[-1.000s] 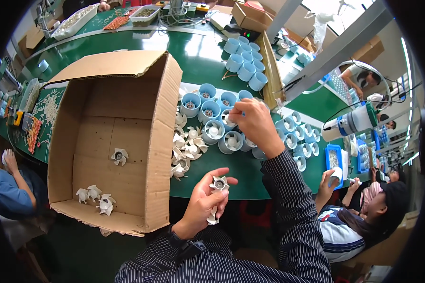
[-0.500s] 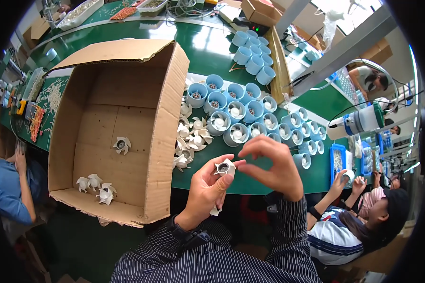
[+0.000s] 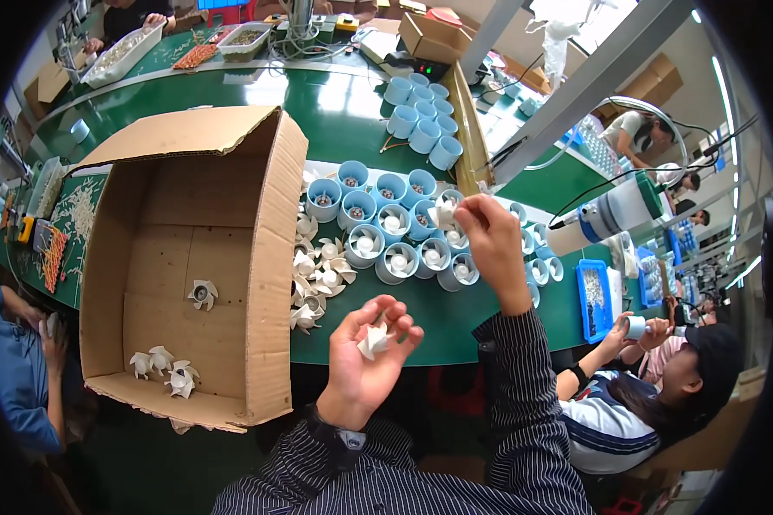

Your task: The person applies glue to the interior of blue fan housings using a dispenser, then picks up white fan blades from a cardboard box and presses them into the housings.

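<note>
In the cupped palm of my left hand [image 3: 362,365] lies a small white fan impeller [image 3: 374,342], its fingers half curled around it. My right hand [image 3: 492,240] reaches forward over the light-blue cylindrical housings [image 3: 397,264], pinching a second white impeller [image 3: 445,213] by its edge. That impeller is just above or at the mouth of one housing; I cannot tell whether it touches. Some housings have white impellers inside, while others show bare metal parts. Beside them, a pile of loose white impellers [image 3: 322,275] rests on the green table.
An open cardboard box [image 3: 270,283] at left holds a few impellers. More blue housings [image 3: 425,133] stand farther back beside a yellowish rail [image 3: 471,142]. A person [image 3: 636,395] works at the right, another [image 3: 13,369] sits at the left. A blue tray [image 3: 591,300] lies at right.
My right hand has moved forward and now carries an impeller over the housings. My left hand has lowered and turned palm up, with one impeller in it. The whole view has shifted slightly.
</note>
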`<state>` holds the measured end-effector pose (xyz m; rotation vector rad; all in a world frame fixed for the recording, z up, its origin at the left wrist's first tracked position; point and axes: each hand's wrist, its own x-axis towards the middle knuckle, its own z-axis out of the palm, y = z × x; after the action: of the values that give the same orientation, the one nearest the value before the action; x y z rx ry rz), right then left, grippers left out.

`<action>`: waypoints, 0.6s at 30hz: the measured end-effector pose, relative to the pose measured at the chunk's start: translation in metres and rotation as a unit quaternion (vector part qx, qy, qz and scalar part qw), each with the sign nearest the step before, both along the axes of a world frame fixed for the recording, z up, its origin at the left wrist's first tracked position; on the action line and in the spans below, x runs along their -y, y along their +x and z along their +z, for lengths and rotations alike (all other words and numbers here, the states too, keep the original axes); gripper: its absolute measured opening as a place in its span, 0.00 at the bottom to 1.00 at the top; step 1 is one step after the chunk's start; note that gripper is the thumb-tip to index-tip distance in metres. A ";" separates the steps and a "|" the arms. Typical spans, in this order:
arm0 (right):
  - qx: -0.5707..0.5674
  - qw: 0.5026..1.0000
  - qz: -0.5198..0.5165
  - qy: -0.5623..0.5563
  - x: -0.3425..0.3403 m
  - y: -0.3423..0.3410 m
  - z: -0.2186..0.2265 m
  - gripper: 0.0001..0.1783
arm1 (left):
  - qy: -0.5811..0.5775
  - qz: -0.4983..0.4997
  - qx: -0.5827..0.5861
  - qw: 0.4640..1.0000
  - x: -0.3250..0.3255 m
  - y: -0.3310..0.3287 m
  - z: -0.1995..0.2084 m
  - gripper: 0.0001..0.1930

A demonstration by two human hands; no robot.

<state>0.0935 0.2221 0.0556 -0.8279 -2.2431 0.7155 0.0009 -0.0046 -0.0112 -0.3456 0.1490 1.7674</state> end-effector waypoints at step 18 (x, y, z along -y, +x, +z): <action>0.143 0.983 0.064 0.091 -0.029 -0.036 -0.024 0.06 | -0.075 -0.034 -0.469 0.880 0.015 0.012 -0.012 0.31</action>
<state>0.0574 0.2510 0.0316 -0.7402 -2.5934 0.4607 0.0128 -0.0194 -0.0233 0.4389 0.9789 1.7212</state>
